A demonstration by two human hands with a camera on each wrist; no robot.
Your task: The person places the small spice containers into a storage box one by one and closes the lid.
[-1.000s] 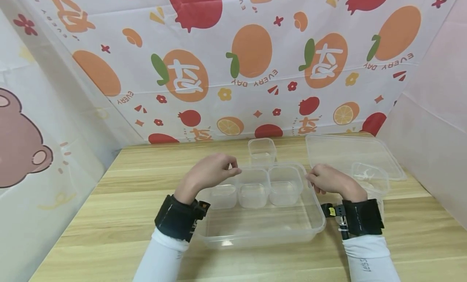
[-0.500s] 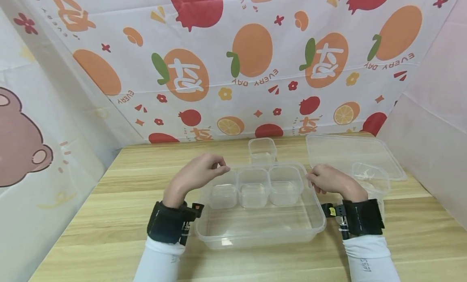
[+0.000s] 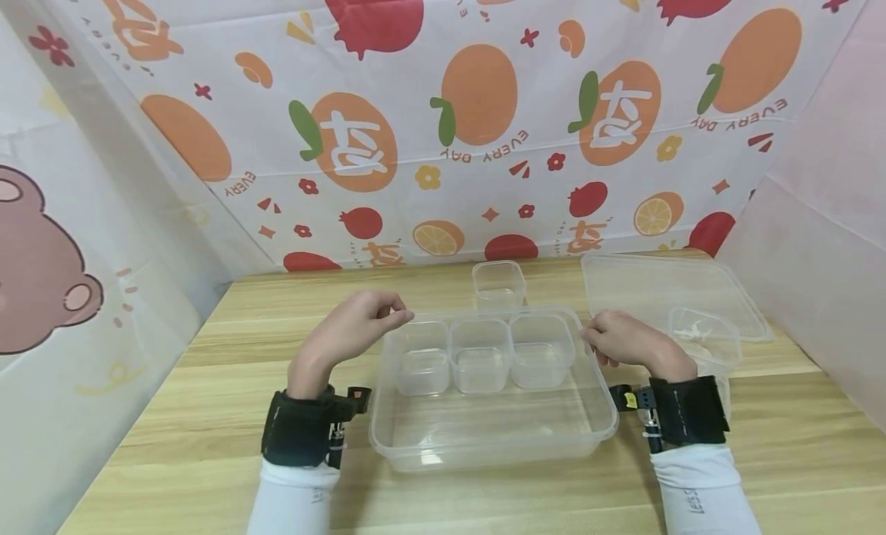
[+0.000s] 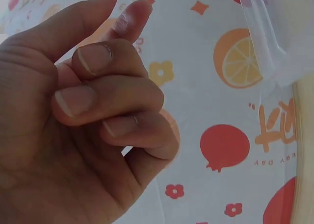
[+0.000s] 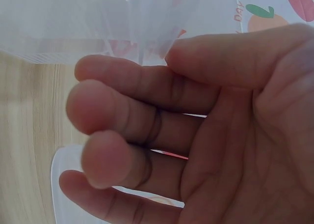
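Observation:
A large clear plastic container (image 3: 484, 449) stands on the wooden table. Inside, along its back side, sit three small clear tubs: a left one (image 3: 424, 370), a middle one (image 3: 481, 370) and a right one (image 3: 542, 364). My right hand (image 3: 628, 340) pinches the container's right rim between thumb and index finger; the right wrist view shows the clear wall (image 5: 147, 27) at those fingertips. Just off the container's back left corner hovers my left hand (image 3: 351, 329), fingers loosely curled and holding nothing. In the left wrist view, the container's edge (image 4: 265, 42) is apart from its fingers.
Behind the container stands another small clear tub (image 3: 498, 287). A large clear lid (image 3: 630, 281) lies at the back right, with a small clear tub (image 3: 713, 339) overlapping its front edge. More clear plastic is partly hidden behind my right wrist. A printed cloth (image 3: 477, 97) hangs behind the table (image 3: 228, 412).
My left hand has moved left, from over the container's back left part to outside its corner. The right hand stays at the right rim, and the tubs have not moved.

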